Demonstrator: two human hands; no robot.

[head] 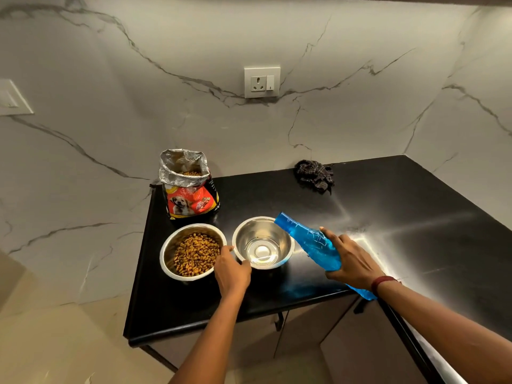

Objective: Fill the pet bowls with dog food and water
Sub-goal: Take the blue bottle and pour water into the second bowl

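Two steel bowls stand side by side on the black counter (388, 206). The left bowl (169, 259) is filled with brown kibble. The right bowl (285, 242) holds a little water at its bottom. My left hand (232, 268) grips the near rim of the right bowl, between the two bowls. My right hand (350, 259) holds a blue plastic bottle (307, 239), tilted with its open mouth over the right bowl's far right rim. An open dog food bag (189, 187) stands upright behind the left bowl.
A crumpled dark checked cloth (314, 174) lies at the back of the counter by the marble wall. A wall socket (262, 82) sits above. The counter's front edge runs just below my hands, with cabinet doors (304, 328) underneath.
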